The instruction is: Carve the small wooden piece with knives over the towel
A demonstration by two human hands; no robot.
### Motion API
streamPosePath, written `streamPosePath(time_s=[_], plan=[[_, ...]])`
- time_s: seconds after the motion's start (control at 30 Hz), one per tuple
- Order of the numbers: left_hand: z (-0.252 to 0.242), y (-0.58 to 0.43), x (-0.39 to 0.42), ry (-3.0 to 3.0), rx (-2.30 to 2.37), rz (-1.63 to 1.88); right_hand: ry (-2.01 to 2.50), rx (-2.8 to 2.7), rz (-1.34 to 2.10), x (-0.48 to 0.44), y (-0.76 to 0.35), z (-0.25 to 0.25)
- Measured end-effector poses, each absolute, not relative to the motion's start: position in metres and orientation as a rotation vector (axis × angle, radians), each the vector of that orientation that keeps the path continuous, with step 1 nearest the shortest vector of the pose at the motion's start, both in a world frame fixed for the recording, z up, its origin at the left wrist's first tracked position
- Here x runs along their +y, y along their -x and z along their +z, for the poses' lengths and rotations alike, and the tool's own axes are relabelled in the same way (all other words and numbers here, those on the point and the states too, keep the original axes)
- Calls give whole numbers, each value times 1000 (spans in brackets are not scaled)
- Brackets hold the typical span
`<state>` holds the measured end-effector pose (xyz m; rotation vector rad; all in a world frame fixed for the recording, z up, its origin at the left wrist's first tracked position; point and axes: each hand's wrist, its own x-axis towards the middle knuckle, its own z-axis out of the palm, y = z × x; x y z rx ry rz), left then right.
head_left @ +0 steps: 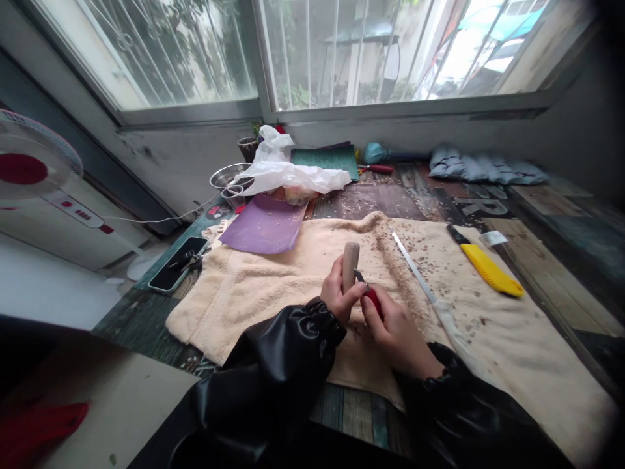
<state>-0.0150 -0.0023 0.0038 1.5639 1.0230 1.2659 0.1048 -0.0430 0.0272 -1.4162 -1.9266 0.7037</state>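
Note:
My left hand [336, 290] is closed around a rounded piece of wood [350, 260], held upright with its top end showing. In my right hand [398, 329] is a carving knife [372, 301] with a red handle; its short blade points up and left, close against the wood. My left thumb rests by the knife, near the base of the blade. Both hands are above a cream towel [254, 293] strewn with wood shavings [390, 260]. To the right on the towel lie a long thin metal blade [413, 264] with a pale wrapped end and a yellow-handled tool [491, 268] with a black end.
A purple sheet [266, 225] lies at the towel's back left, beside a white plastic bag [297, 177] and a metal bowl [229, 176]. A phone [178, 264] with keys on it sits at the left edge. Grey bundles [483, 166] line the back right. A fan [36, 166] stands left.

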Motion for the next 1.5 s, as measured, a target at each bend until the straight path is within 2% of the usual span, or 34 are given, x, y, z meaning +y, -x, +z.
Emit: streamPosePath(time_s=[0.57,1.1,1.5], plan=[[8,13,-5,-1534,1070,1231,1444,-1920,581,-44,-104,25],[1,11,-2,-1308,904,1252,1409,-1912,732,-45,-106,31],[9,17,-2,-1509,1045,1246,1441,-1955,707,-48,-105,32]])
